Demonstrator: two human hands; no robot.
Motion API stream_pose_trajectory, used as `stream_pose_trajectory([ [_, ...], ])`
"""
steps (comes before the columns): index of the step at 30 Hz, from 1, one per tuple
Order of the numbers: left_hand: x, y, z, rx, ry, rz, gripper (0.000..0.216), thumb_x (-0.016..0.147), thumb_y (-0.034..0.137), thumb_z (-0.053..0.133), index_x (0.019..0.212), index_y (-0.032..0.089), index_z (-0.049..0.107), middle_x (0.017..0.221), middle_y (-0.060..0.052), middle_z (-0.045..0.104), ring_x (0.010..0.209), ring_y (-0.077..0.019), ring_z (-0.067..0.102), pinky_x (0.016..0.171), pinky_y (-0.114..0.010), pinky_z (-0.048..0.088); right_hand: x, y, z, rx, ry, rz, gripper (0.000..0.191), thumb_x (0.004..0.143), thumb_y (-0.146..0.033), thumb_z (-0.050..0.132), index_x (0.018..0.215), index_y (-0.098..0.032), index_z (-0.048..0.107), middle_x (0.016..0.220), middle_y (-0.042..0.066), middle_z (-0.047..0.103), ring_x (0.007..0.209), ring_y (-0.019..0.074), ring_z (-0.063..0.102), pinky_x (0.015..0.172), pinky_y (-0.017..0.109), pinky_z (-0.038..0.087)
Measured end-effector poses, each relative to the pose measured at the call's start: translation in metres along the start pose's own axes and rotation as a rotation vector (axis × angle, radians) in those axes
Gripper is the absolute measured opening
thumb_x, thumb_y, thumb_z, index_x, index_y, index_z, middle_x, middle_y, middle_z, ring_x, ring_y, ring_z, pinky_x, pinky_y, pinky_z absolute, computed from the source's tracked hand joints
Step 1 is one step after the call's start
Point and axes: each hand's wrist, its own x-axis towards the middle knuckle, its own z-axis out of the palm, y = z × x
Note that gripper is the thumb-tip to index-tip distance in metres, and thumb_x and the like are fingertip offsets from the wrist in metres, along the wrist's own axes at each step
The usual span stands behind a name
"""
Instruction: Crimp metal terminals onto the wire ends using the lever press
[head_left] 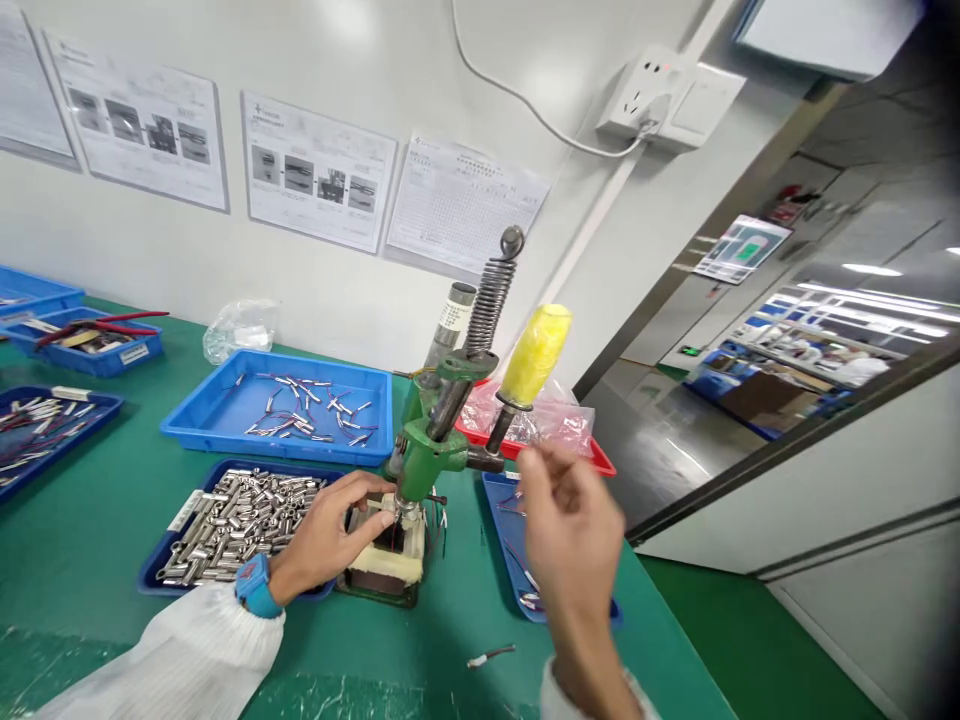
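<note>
My left hand (pixel 330 525), a blue watch (pixel 257 587) on its wrist, reaches to the base (pixel 382 565) of a green hand press (pixel 424 460). Thumb and index finger are apart, their tips beside the lower end of the ram; any small part there is too hidden to name. My right hand (pixel 574 520) is raised just below the yellow-wrapped lever handle (pixel 536 355). Its fingers look curled but smeared by motion, and whether they hold anything does not show. Thin dark wires (pixel 439 520) hang at the press's right side.
Left of the press stand a dark blue tray (pixel 161 578) of metal sleeves and a blue tray (pixel 184 425) of wired parts. A blue tray (pixel 499 540) and a red tray (pixel 604 462) lie to the right. One loose wired piece (pixel 491 656) rests near the front.
</note>
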Motion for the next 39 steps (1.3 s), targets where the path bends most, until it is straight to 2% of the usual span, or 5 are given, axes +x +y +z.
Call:
stream_pose_trajectory([
  [6, -0.001, -0.003, 0.001, -0.001, 0.018, 0.023, 0.023, 0.096, 0.036, 0.061, 0.112, 0.020, 0.068, 0.101, -0.005, 0.071, 0.079, -0.0162, 0.062, 0.073, -0.028, 0.049, 0.089, -0.089, 0.022, 0.005, -0.269, -0.140, 0.031, 0.092, -0.037, 0.066, 0.106, -0.009, 0.069, 0.089, 0.004, 0.068, 0.086, 0.0167, 0.064, 0.080, 0.038, 0.052],
  [12, -0.003, -0.003, 0.003, -0.035, 0.019, 0.049, 0.022, 0.096, 0.034, 0.062, 0.113, 0.021, 0.067, 0.099, -0.003, 0.071, 0.078, -0.0156, 0.062, 0.075, -0.027, 0.049, 0.003, -0.109, 0.021, 0.132, 0.386, -0.319, 0.019, 0.096, -0.035, 0.061, 0.097, -0.018, 0.069, 0.094, 0.005, 0.065, 0.097, 0.0211, 0.065, 0.088, 0.038, 0.051],
  [19, -0.003, -0.003, 0.004, -0.018, 0.004, 0.004, 0.021, 0.096, 0.034, 0.062, 0.111, 0.021, 0.068, 0.096, -0.003, 0.070, 0.076, -0.0151, 0.061, 0.073, -0.027, 0.047, 0.007, 0.022, 0.013, -0.017, 0.318, -0.073, 0.037, 0.097, -0.048, 0.055, 0.106, -0.014, 0.067, 0.090, 0.008, 0.069, 0.081, 0.0212, 0.067, 0.076, 0.037, 0.054],
  [24, -0.004, -0.003, 0.005, -0.013, 0.032, -0.016, 0.022, 0.096, 0.034, 0.060, 0.111, 0.019, 0.067, 0.085, -0.001, 0.066, 0.071, -0.0149, 0.060, 0.069, -0.026, 0.047, -0.043, 0.125, 0.050, -0.438, -0.261, 0.030, 0.013, 0.077, -0.025, 0.068, 0.085, -0.017, 0.073, 0.091, 0.014, 0.072, 0.089, 0.0300, 0.064, 0.081, 0.040, 0.048],
  [39, 0.009, 0.012, 0.014, -0.290, -0.031, -0.143, 0.022, 0.091, 0.040, 0.066, 0.089, 0.019, 0.070, 0.121, -0.013, 0.065, 0.120, -0.0287, 0.059, 0.102, -0.040, 0.045, -0.058, 0.143, 0.059, -0.099, -0.109, 0.174, 0.031, 0.095, -0.048, 0.046, 0.092, -0.020, 0.059, 0.075, 0.004, 0.067, 0.067, 0.0198, 0.062, 0.065, 0.029, 0.047],
])
